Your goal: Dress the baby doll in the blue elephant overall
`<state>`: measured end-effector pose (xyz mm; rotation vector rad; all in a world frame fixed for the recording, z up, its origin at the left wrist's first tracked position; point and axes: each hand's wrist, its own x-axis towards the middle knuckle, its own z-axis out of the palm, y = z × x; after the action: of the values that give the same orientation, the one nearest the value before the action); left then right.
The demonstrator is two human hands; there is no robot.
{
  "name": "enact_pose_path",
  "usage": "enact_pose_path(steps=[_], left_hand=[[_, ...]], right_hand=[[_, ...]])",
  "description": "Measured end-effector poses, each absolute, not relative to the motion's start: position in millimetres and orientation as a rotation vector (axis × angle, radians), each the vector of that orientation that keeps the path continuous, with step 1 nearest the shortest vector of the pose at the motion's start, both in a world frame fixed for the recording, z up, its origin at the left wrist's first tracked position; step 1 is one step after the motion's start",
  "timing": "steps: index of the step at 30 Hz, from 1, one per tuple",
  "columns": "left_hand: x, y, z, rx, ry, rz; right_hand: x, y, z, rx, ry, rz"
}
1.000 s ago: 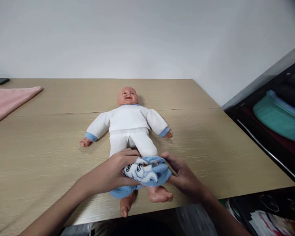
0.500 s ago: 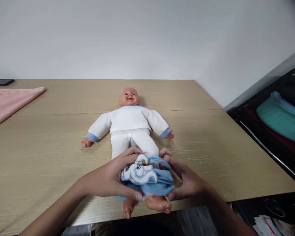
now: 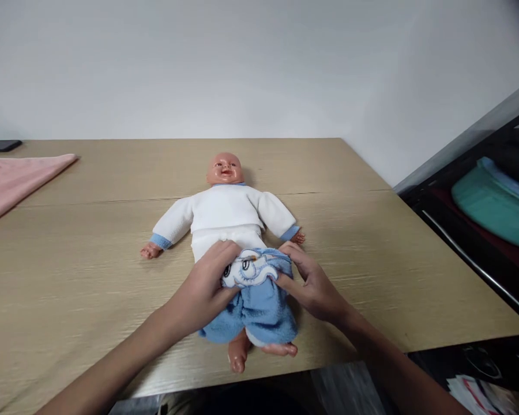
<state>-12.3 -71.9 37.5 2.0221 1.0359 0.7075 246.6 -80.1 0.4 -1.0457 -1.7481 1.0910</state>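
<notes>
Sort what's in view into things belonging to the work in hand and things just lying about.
In hand: doll; blue trousers, gripped at the waistband by left hand and right hand.
Lying about: pink cloth; dark flat object; teal bundle at right.

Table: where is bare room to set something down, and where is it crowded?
Bare wood: between the pink cloth and the doll, and right of the doll to the table edge. Crowded: the doll's legs, where left hand and right hand grip blue trousers.
</notes>
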Motion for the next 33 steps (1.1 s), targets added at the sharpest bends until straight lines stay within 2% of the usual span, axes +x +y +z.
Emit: enact_pose_path(steps=[6, 10, 17, 22, 29, 33], left_hand=[[2, -50, 33, 2.075, 1.250, 0.578], [9, -46, 35, 2.085, 1.318, 0.494], [-32, -90, 37, 2.195, 1.384, 0.735], [-67, -121, 23, 1.843, 1.353, 0.744], [-72, -117, 27, 1.571, 1.254, 0.754], [-79, -97, 22, 1.740, 1.385, 0.973]], right_hand=[[240, -46, -15, -1.117, -1.577, 1.303], [236, -22, -30, -1.101, -1.612, 1.321], [249, -26, -5, -1.029, -1.789, 1.325], [244, -28, 8, -0.933, -1.981, 1.120], [227, -9, -6, -0.961, -1.714, 1.300], [219, 3, -16, -1.054, -1.616, 1.115]])
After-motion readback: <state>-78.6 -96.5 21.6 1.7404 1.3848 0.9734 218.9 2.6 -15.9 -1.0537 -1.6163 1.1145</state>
